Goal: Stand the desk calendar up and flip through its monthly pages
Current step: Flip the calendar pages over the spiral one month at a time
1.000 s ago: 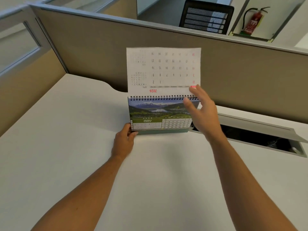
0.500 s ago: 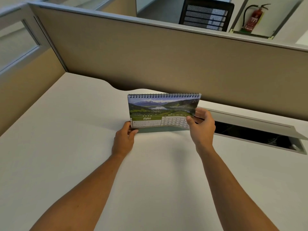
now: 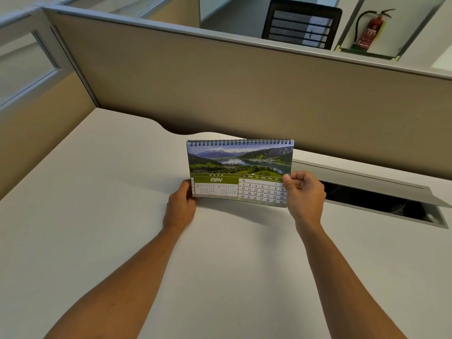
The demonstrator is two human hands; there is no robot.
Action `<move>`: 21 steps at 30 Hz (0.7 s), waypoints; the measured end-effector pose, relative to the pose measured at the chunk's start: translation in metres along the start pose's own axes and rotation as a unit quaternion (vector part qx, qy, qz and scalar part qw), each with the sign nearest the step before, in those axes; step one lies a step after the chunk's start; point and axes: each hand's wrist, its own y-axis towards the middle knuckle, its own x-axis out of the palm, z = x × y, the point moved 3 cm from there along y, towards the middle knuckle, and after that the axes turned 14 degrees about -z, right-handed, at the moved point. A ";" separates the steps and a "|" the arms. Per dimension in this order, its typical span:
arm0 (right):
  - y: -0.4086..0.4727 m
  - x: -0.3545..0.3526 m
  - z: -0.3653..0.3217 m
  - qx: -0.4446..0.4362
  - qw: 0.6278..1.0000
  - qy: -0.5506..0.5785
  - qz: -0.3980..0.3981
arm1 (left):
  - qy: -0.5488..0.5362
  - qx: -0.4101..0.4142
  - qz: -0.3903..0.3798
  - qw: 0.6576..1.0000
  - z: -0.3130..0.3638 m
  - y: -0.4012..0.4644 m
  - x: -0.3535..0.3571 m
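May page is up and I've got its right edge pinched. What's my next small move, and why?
Probably lift the May page up and back over the spiral binding. The right hand already pinches its lower right edge, and the left hand steadies the desk calendar at its lower left corner.

Soft even light, sharp, wide-angle edge bending.

Desk calendar (image 3: 234, 165) standing upright, open at MAY.
Spiral binding on top, lake and mountain photo above, green title band and date grid below; lower right corner lifted.
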 end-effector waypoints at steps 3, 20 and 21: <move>-0.002 -0.004 -0.002 0.016 0.999 0.039 -0.035 | 0.001 0.011 0.001 1.000 0.000 -0.001 -0.001; 0.029 -0.009 -0.081 -0.077 0.966 0.102 -0.224 | -0.024 0.008 0.016 1.000 -0.004 0.006 0.002; 0.029 -0.004 -0.080 -0.085 0.965 0.065 -0.239 | -0.026 0.011 0.016 0.999 -0.004 0.005 0.002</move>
